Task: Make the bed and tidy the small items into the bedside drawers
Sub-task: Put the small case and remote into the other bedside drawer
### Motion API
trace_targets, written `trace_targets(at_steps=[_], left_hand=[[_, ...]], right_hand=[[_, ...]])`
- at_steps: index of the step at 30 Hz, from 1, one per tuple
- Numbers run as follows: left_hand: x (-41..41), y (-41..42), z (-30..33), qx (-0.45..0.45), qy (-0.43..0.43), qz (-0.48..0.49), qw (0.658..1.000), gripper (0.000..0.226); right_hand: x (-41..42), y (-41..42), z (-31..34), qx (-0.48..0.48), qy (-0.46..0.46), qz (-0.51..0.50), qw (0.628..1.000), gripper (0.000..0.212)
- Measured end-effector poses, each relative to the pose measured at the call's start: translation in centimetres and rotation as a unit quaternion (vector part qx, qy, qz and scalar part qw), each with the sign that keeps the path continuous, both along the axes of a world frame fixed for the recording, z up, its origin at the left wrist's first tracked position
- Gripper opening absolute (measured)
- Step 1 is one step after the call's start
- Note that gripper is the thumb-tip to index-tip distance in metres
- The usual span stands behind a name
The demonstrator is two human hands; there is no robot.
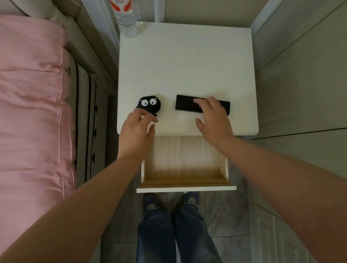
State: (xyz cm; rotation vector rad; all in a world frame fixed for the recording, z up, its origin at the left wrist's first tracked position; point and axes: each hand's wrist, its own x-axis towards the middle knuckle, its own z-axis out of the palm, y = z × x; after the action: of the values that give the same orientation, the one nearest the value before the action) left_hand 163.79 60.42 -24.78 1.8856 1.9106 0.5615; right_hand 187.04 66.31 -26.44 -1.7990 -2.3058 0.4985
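A white bedside table (184,58) stands beside the bed, its top drawer (184,184) pulled out with nothing inside. On the tabletop lie a small black case with cartoon eyes (149,104) and a flat black rectangular box (187,104). My left hand (136,129) reaches with spread fingers to the near edge of the black case, fingertips at or just short of it. My right hand (213,116) hovers over the right half of the black box with relaxed fingers, hiding that part; contact is unclear.
A clear water bottle (124,13) with a red label stands at the table's far left corner. The bed with a pink duvet (23,111) lies to the left. My legs and shoes (171,203) stand on grey tiles before the drawer. Walls close in on the right.
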Motion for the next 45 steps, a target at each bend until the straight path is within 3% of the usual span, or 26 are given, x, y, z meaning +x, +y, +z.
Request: trace_targets(at_steps=[2,4,7,10,15,27,33,38,45], left_hand=[[-0.3,2.0,-0.2,0.016,0.005,0.035,0.999,0.022],[-0.6,3.8,-0.8,-0.027,0.01,0.056,0.998,0.039],[-1.1,5.7,-1.9,-0.101,0.022,0.028,0.994,0.062],[-1.3,6.7,-2.7,-0.125,0.066,-0.018,0.99,0.069],[-1.2,7.5,-3.0,-0.153,0.093,-0.034,0.983,0.072],[-1.9,8.0,-2.7,-0.182,0.082,-0.023,0.98,0.065],[-1.2,5.5,-1.3,-0.144,-0.037,-0.025,0.989,0.062],[-0.5,2.8,-1.2,-0.194,-0.095,-0.061,0.974,0.061],[0.0,-2.5,-2.7,-0.295,-0.074,-0.128,0.944,0.058]], right_hand=[[0.2,1.2,-0.5,0.003,-0.025,-0.008,1.0,0.069],[0.4,2.1,-1.2,-0.026,-0.039,-0.011,0.999,0.077],[0.5,2.9,-1.9,-0.064,-0.07,0.003,0.995,0.078],[0.4,3.3,-2.4,-0.069,-0.075,0.022,0.995,0.073],[0.5,3.7,-3.3,-0.044,-0.073,0.022,0.996,0.056],[1.1,3.8,-2.9,-0.041,-0.134,0.056,0.988,0.044],[2.6,0.0,-2.6,-0.035,-0.135,0.071,0.988,0.044],[3.6,-6.0,-2.2,-0.047,-0.114,0.089,0.988,0.056],[4.6,-12.2,-3.3,-0.11,-0.123,0.076,0.983,0.057]])
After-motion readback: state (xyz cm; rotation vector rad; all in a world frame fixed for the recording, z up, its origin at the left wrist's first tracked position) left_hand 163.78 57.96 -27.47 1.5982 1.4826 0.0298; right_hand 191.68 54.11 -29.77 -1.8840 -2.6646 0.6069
